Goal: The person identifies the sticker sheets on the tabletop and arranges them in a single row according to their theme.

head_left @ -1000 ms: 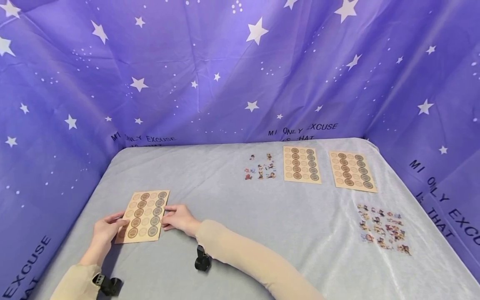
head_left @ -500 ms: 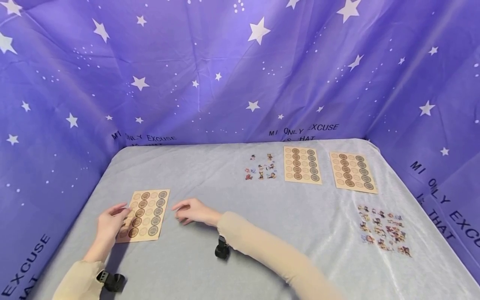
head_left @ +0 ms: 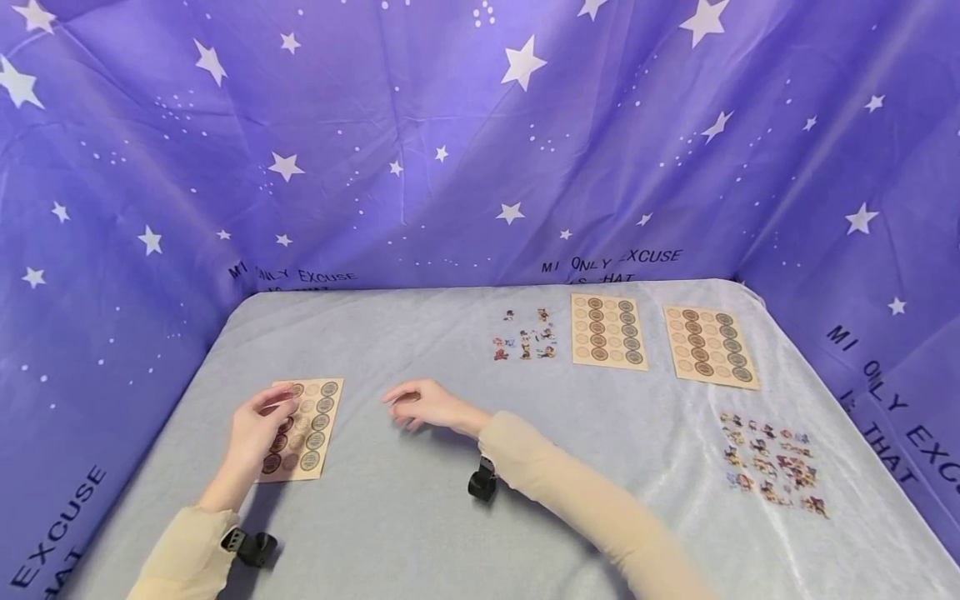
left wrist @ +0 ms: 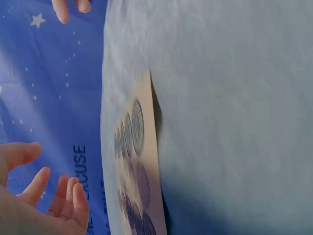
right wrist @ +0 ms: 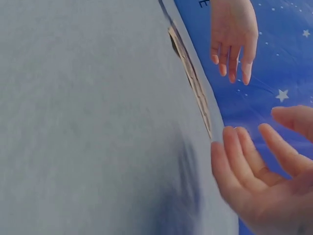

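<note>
A tan sticker sheet printed with rows of round seals lies at the left of the table. Above it hovers my left hand, fingers loosely bent and holding nothing; it covers the sheet's left part in the head view. In the left wrist view the sheet shows nearly edge-on, below the apart thumb and fingers of the left hand. My right hand is raised over the cloth to the right of the sheet, its fingers relaxed around nothing. The right wrist view shows the right hand with its fingers spread.
Two more tan seal sheets, one and another, lie at the back right. Clear sheets of small cartoon stickers lie beside them and nearer the right edge. A grey cloth covers the table; a purple star curtain surrounds it.
Both hands have let go of the tan seal sheet. The right hand has moved right and away from it; the left hand has risen and shifted right over the sheet.
</note>
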Tool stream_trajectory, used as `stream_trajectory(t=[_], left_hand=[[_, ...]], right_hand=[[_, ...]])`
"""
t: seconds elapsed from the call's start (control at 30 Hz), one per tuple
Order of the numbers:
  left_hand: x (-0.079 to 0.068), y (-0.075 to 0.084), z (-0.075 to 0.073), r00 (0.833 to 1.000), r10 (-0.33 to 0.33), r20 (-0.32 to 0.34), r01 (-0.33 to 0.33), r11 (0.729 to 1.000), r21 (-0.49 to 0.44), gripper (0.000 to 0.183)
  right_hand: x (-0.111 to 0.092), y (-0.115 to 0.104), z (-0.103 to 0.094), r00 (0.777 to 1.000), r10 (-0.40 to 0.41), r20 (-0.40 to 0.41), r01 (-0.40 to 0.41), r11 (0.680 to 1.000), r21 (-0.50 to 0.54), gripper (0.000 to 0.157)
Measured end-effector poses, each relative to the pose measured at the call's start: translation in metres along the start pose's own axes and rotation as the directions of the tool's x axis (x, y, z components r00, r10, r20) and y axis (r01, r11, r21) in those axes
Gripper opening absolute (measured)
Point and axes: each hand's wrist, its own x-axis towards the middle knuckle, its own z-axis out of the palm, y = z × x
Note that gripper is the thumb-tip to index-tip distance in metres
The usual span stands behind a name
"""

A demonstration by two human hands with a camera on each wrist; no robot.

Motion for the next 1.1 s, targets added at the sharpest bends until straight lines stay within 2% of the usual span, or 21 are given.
stream_trajectory(t=[0.1,0.2,0.3,0.47,0.73,0.83,1.1], left_hand=[[-0.014,0.026,0.008,1.0,0.017,0.019,-0.016,0.999,-0.049,0.035],[-0.026,0.054,0.016,0.999,-0.007,0.049,0.011,0.998,-0.07,0.037],[-0.031,0.069,0.023,0.996,-0.04,0.08,0.045,0.997,-0.055,0.036],[-0.031,0.079,0.037,0.99,-0.061,0.131,0.068,0.996,-0.055,0.036],[-0.03,0.089,0.065,0.982,-0.028,0.185,0.043,0.996,-0.074,0.034],[-0.03,0.092,0.074,0.977,-0.027,0.214,0.047,0.995,-0.091,0.034],[-0.031,0.1,0.099,0.962,0.031,0.27,0.005,0.991,-0.131,0.034]], right_hand=[[-0.006,0.001,-0.008,0.999,0.009,-0.03,-0.01,1.0,-0.02,0.034],[-0.011,0.003,-0.016,0.998,0.008,-0.06,-0.01,0.999,-0.037,0.034],[-0.016,0.004,-0.025,0.996,0.0,-0.086,-0.004,0.999,-0.052,0.035],[-0.029,0.004,-0.041,0.991,0.0,-0.136,-0.007,0.999,-0.054,0.035],[-0.047,0.012,-0.07,0.979,-0.038,-0.202,0.023,0.997,-0.076,0.034],[-0.054,0.014,-0.08,0.976,-0.039,-0.213,0.023,0.997,-0.078,0.034],[-0.07,0.019,-0.102,0.965,-0.033,-0.261,0.015,0.997,-0.071,0.035]])
